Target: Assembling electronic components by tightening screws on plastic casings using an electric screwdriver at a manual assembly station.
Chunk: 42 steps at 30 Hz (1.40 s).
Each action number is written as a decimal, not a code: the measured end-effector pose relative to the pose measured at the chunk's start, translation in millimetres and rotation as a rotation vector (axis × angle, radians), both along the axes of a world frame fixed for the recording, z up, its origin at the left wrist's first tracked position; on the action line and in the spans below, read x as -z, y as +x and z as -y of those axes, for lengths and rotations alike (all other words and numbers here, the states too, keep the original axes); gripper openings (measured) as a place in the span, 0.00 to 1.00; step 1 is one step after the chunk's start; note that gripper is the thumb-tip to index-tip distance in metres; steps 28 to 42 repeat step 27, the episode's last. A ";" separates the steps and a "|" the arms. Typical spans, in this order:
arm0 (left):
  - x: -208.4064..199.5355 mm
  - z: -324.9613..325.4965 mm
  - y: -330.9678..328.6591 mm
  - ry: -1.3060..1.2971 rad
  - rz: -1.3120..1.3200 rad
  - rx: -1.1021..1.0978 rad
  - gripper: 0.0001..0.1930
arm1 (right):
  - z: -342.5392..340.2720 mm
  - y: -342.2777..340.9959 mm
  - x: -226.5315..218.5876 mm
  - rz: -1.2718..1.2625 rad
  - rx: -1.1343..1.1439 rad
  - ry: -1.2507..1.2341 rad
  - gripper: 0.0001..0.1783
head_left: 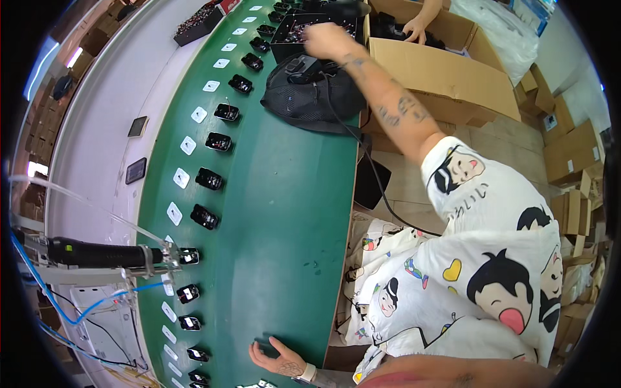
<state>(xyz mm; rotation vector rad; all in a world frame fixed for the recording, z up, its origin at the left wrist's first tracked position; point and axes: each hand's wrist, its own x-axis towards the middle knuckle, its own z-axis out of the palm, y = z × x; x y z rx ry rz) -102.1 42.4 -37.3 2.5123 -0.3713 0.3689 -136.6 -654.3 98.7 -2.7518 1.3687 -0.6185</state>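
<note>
My right hand (326, 40) is at the far end of the green bench, over a black bin (284, 50) full of small dark and reddish parts. Its fingers curl downward and look closed; whatever is in them is hidden. At the near end, my left hand (279, 361) rests by the green surface (272, 258), fingers spread and holding nothing. Some small white pieces (262, 384) lie close to it at the lower edge. Along the bench runs a row of small black housings (209, 178), with a row of white rounded plates (182, 178) beside it.
A black mesh bag (301, 97) with a cable lies right by the bin. Another person's hand (417, 29) reaches into an open cardboard box (440, 71). At left, a black cylindrical tool (97, 253) with blue hoses juts over the row. Two dark flat devices (136, 171) lie on the white ledge.
</note>
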 end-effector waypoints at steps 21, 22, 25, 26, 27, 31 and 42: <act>34.2 11.5 16.4 0.066 0.223 0.218 0.17 | -9.2 -71.2 -19.5 0.411 0.034 -0.349 0.14; -12.7 28.3 2.9 0.020 0.149 0.226 0.17 | -18.1 -71.2 -36.6 0.475 -0.073 -0.312 0.14; 4.7 27.1 0.4 -0.178 0.054 0.167 0.16 | -62.9 -56.1 -62.6 0.566 -0.343 0.087 0.16; -2.1 36.1 0.7 -0.210 0.068 0.188 0.13 | -78.1 -42.5 -57.6 0.599 -0.445 0.475 0.16; -10.1 48.1 2.5 -0.262 0.046 0.278 0.14 | -104.4 -44.0 -67.9 0.519 -0.475 0.537 0.16; -10.1 48.1 2.5 -0.262 0.046 0.278 0.14 | -104.4 -44.0 -67.9 0.519 -0.475 0.537 0.16; -10.1 48.1 2.5 -0.262 0.046 0.278 0.14 | -104.4 -44.0 -67.9 0.519 -0.475 0.537 0.16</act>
